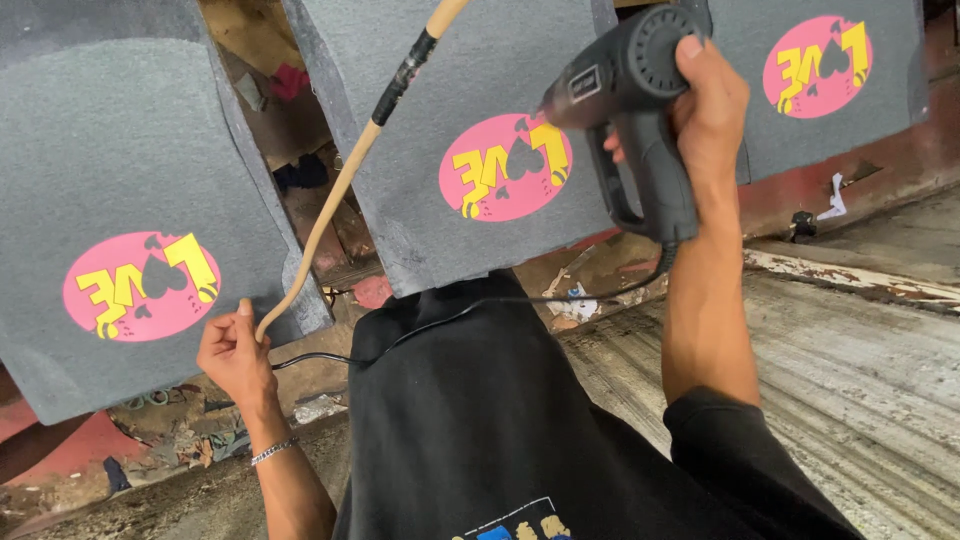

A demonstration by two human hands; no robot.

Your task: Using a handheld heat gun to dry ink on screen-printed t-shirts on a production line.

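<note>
Right hand [712,105] raised high, fingers [617,150] wrapped tight around the handle of a black heat gun [625,90]. Nozzle aimed left and slightly down at the pink oval print [505,167] on the middle grey mat [400,130], tip just beside the print's upper right edge. Thumb pressed on the round rear housing. Black cable [500,300] running from the base of the handle, down across the dark shirt [470,420] and off to the left behind the left hand.

Left hand [235,352] low at the left, fingers curled shut on the lower end of a thin tan stick [330,200], thumb up along it. Stick slanting up to the right, crossing the gap between the left and middle mats, with a band of black tape [402,78] near its top, upper end cut off by the frame. Silver bracelet [272,451] on the left wrist.

Three grey mats leaning upright side by side: left mat [110,150] with its own pink and yellow print [142,286], just above the left hand; right mat [790,130] with a third print [817,66], behind the right forearm. Worn grey floor [850,400] below, paint-flecked, with scraps along the base of the mats.
</note>
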